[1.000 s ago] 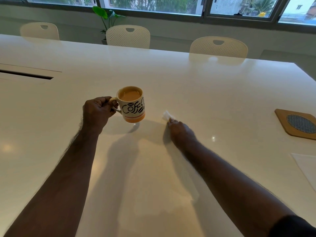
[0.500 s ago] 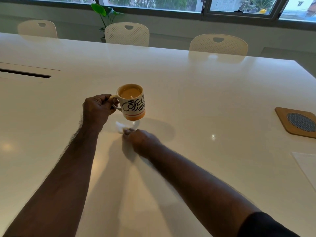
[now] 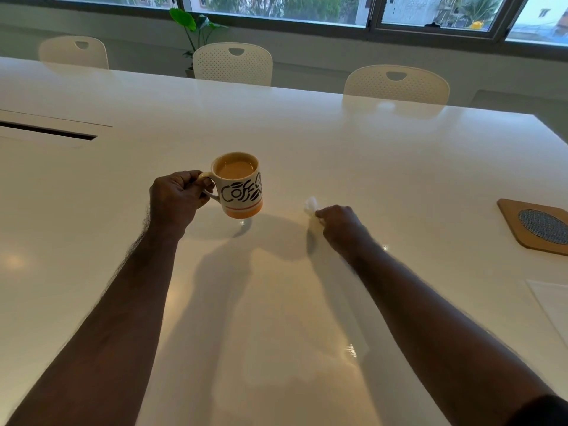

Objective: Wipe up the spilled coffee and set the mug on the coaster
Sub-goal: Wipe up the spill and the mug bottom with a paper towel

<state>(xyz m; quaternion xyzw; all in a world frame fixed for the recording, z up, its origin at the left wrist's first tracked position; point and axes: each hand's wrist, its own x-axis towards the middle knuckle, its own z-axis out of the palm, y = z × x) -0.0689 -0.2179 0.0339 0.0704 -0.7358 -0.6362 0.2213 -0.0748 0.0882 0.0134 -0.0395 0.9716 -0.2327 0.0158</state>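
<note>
since the frame half a second before, the right hand (image 3: 339, 224) had swept back to the right, from just under the mug to a spot well right of it, close to where it was a full second before. the coffee mug (image 3: 240, 186) had barely shifted.

right hand: fingers curled and clamped on a small white tissue wad (image 3: 311, 206), pressed down on the white table (image 3: 338, 142). only a tuft of the wad showed past the fingertips.

left hand (image 3: 176, 196): curled round the mug's handle, holding the mug upright and clear of the table, judging by the shadow and small reflection beneath it. mug nearly full of milky coffee.

spill: no clear brown patch seen on the glossy top; glare and arm shadows covered the area under and beside the mug, so how much remained could not be told.

key relation: the wooden coaster (image 3: 536, 227) lay at the far right edge of the table, well apart from the mug, with the right hand between the two. the right hand was nearer the coaster, yet the mug was in the left hand. judgement: placement would need the left arm to carry the mug rightward across the wiped zone, with the right arm moved clear, or a handover. a full mug risks slopping on that long traverse.

a pale sheet (image 3: 553, 305) lay on the table nearer than the coaster.
</note>
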